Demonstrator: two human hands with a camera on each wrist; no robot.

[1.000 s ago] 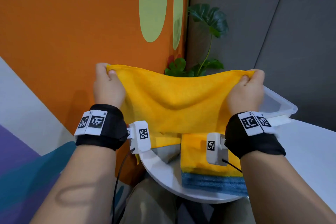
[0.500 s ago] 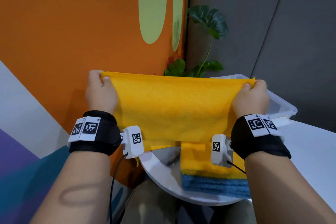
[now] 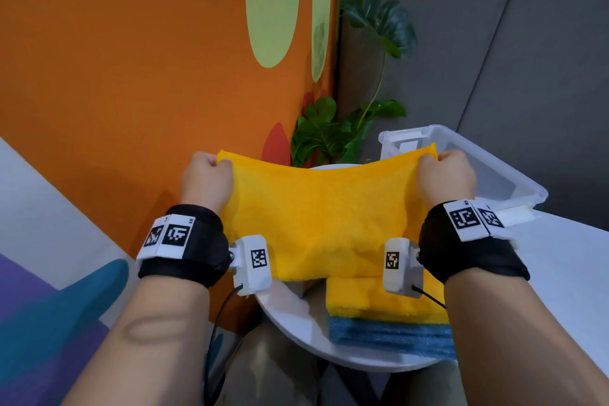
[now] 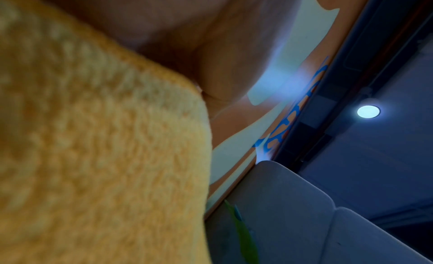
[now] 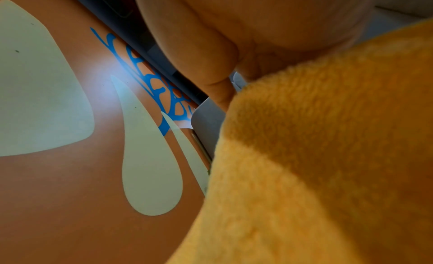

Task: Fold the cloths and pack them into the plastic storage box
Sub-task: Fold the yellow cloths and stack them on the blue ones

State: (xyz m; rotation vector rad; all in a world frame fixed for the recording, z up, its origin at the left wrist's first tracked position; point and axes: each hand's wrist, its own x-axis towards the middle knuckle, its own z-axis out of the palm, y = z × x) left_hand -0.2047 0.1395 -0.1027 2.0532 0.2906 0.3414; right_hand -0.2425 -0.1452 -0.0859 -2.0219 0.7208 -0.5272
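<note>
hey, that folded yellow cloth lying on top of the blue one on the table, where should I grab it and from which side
Take the folded yellow cloth by its near edge, coming from your own side: that edge lies exposed just above the blue cloth, while the held yellow cloth hangs over its far part. Pinch all layers together, probably, so the fold stays.

Fluffy yellow microfibre cloth (image 3: 316, 217) spread out above the table. Folded yellow cloth (image 3: 372, 298) stacked on folded blue cloth (image 3: 389, 336). Clear plastic storage box (image 3: 501, 175) behind.
</note>
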